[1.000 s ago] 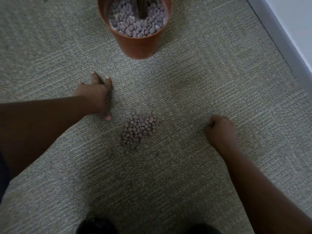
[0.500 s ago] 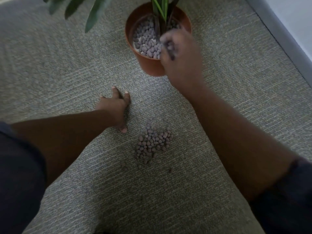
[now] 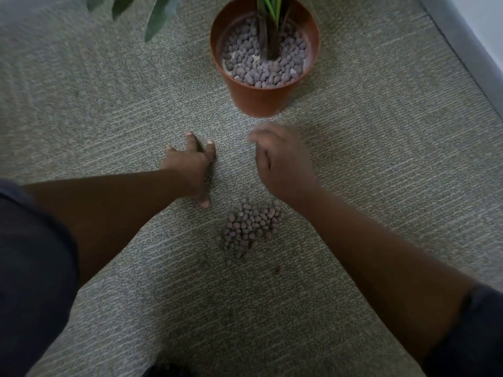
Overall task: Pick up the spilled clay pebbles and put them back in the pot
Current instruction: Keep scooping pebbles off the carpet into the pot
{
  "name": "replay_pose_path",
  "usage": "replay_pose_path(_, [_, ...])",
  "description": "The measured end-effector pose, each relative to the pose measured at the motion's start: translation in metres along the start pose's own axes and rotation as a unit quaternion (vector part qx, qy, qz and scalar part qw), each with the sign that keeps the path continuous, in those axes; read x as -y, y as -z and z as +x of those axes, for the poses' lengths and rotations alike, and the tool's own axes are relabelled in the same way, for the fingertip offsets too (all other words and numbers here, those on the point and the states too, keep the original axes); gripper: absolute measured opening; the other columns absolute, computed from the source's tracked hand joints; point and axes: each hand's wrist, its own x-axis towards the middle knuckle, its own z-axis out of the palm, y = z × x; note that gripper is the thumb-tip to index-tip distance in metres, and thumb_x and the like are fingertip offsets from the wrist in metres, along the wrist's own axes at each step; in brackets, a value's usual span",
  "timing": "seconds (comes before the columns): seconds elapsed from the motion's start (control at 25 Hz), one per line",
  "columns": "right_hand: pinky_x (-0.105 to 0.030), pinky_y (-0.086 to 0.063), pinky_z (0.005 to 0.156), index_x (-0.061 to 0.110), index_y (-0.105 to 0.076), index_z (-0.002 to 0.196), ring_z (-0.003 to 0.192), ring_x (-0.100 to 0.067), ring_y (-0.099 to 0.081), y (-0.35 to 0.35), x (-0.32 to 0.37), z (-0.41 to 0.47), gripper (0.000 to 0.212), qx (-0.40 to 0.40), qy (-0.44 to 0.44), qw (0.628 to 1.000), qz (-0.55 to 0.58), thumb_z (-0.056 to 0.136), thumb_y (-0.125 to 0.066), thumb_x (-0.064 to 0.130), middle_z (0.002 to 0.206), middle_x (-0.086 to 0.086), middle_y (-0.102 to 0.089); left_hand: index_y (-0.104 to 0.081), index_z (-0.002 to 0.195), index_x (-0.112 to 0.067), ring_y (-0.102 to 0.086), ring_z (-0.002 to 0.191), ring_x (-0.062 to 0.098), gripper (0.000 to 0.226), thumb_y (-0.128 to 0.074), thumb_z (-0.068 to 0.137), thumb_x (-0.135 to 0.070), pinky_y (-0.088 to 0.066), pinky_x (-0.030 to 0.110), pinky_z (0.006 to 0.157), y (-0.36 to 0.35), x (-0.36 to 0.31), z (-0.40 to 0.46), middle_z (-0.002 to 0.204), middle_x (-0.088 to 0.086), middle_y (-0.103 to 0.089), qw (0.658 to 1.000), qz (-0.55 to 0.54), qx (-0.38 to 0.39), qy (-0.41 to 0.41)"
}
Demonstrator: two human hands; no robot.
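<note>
A small heap of grey-brown clay pebbles (image 3: 251,227) lies on the carpet in the middle of the head view. Farther away stands a terracotta pot (image 3: 261,100) holding a green plant and more pebbles. My left hand (image 3: 192,165) rests flat on the carpet, fingers spread, just left of the heap. Between the pot and the heap hovers my right hand (image 3: 280,161), blurred, with loosely curled fingers and nothing visible in it.
Grey-green carpet (image 3: 381,131) covers the floor. A grey skirting board and wall (image 3: 468,47) run along the top right. Plant leaves (image 3: 160,14) hang at the top left. A single stray pebble (image 3: 277,270) lies near the heap.
My right hand went from the carpet to the pot's rim with pebbles, then came back down toward the heap. The left hand stayed planted on the carpet.
</note>
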Motion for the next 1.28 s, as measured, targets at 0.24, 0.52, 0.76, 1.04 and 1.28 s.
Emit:
replay_pose_path(0.24, [-0.037, -0.044, 0.099, 0.024, -0.060, 0.128, 0.119, -0.028, -0.052, -0.011, -0.008, -0.044, 0.040, 0.354, -0.146, 0.922, -0.055, 0.089, -0.065, 0.030, 0.128, -0.006, -0.055, 0.005, 0.157, -0.035, -0.027, 0.137, 0.061, 0.152, -0.094, 0.045, -0.058, -0.042, 0.057, 0.104, 0.001, -0.002, 0.001, 0.165, 0.019, 0.012, 1.000, -0.018, 0.012, 0.005])
replay_pose_path(0.52, [-0.045, -0.050, 0.091, 0.018, -0.047, 0.132, 0.116, -0.033, -0.054, -0.035, 0.005, -0.043, 0.052, 0.291, -0.155, 0.940, -0.089, 0.090, -0.059, 0.047, 0.131, -0.008, -0.050, 0.003, 0.158, -0.034, -0.027, 0.139, 0.059, 0.151, -0.094, 0.044, -0.058, -0.039, 0.056, 0.107, 0.001, -0.002, 0.000, 0.165, 0.019, 0.012, 1.000, -0.016, 0.013, 0.010])
replay_pose_path(0.76, [-0.044, -0.048, 0.094, 0.013, -0.051, 0.126, 0.118, -0.039, -0.056, -0.052, 0.027, -0.023, 0.038, 0.353, -0.167, 0.918, -0.072, 0.091, -0.062, 0.021, 0.130, -0.014, -0.048, 0.003, 0.158, -0.031, -0.033, 0.137, 0.058, 0.153, -0.093, 0.042, -0.060, -0.039, 0.056, 0.107, 0.000, -0.001, 0.000, 0.165, 0.023, 0.009, 1.000, -0.001, 0.003, 0.001])
replay_pose_path(1.04, [-0.036, -0.049, 0.079, 0.008, -0.066, 0.108, 0.100, -0.034, -0.063, -0.055, 0.033, -0.031, 0.021, 0.326, -0.120, 0.934, -0.081, 0.093, -0.051, 0.010, 0.109, -0.016, -0.062, 0.005, 0.158, -0.034, -0.029, 0.138, 0.059, 0.152, -0.094, 0.044, -0.057, -0.043, 0.057, 0.104, 0.001, -0.001, -0.002, 0.165, 0.019, 0.012, 1.000, -0.016, 0.011, 0.002])
replay_pose_path(1.28, [-0.035, -0.052, 0.080, 0.012, -0.074, 0.084, 0.084, -0.022, -0.066, -0.027, 0.023, -0.019, 0.014, 0.239, -0.167, 0.957, 0.010, 0.088, -0.060, 0.011, 0.086, -0.005, -0.072, 0.003, 0.158, -0.033, -0.033, 0.136, 0.059, 0.153, -0.095, 0.043, -0.056, -0.046, 0.057, 0.101, 0.002, -0.001, -0.002, 0.165, 0.019, 0.009, 1.000, -0.022, 0.008, 0.005])
